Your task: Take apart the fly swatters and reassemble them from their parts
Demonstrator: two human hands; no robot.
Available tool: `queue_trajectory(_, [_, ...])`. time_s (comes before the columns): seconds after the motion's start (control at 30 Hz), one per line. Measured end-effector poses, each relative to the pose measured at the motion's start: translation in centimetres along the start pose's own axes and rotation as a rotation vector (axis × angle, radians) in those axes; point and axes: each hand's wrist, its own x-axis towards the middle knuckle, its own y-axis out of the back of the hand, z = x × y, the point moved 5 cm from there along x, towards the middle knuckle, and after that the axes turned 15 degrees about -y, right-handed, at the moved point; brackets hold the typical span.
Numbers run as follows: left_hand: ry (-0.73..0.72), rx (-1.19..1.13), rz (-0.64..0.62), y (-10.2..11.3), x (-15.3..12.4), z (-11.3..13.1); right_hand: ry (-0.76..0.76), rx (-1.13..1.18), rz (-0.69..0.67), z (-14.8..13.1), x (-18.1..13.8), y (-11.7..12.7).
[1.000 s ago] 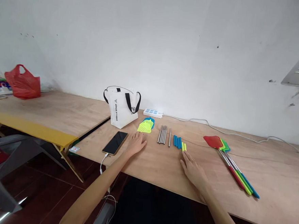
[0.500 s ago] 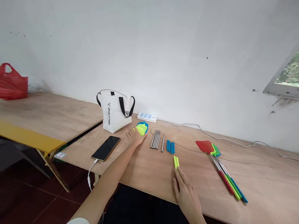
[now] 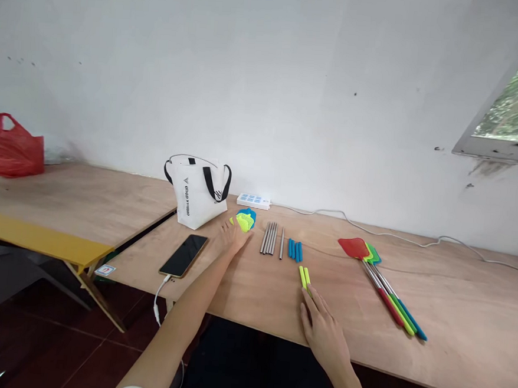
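My left hand [image 3: 233, 238] reaches forward over the wooden table [image 3: 454, 326], fingers stretched out and touching the yellow swatter head [image 3: 244, 221], which lies on a blue one. My right hand [image 3: 324, 327] rests flat near the front edge, its fingertips on the near end of two yellow-green handle grips [image 3: 304, 276]. Beyond them lie blue grips [image 3: 295, 250] and several metal rods [image 3: 270, 238].
A black phone [image 3: 184, 255] on a white cable lies at the left, beside a white tote bag [image 3: 198, 191]. A power strip [image 3: 253, 201] sits by the wall. Assembled swatters [image 3: 381, 279] lie to the right. A red plastic bag [image 3: 10, 146] is on the neighbouring table.
My right hand has drawn the two yellow-green grips toward the front edge, away from the blue ones. My left hand moved forward onto the swatter heads. The view shifted right.
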Motion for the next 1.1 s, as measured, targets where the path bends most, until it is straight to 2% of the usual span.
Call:
queue_trajectory(0.17, [-0.101,0.046,-0.020,1.8,-4.1,-0.8,0.004,-0.023,0.002,0.1,-0.1,0.0])
queue_trajectory(0.37, [-0.314,-0.032,-0.038,5.5,-12.1,-4.2,-0.004,-0.014,0.011,0.2,-0.1,-0.2])
queue_trajectory(0.47, [-0.393,-0.061,0.011,7.3,-13.8,-5.3,-0.009,-0.010,0.017,0.0,0.0,-0.1])
queue_trajectory(0.63, [-0.481,-0.112,0.020,7.9,-12.5,-4.7,-0.005,-0.017,0.024,-0.1,0.0,0.0])
queue_trajectory(0.8, [-0.459,-0.034,-0.175,7.1,-10.3,-3.3,0.019,-0.004,0.052,-0.1,0.0,0.1])
queue_trajectory(0.97, [-0.463,-0.010,-0.255,7.6,-9.5,-2.8,0.026,-0.004,0.052,-0.1,-0.1,0.2])
queue_trajectory(1.1, [-0.550,-0.108,-0.357,8.4,-9.9,-2.6,0.025,0.014,0.061,-0.2,-0.2,0.2])
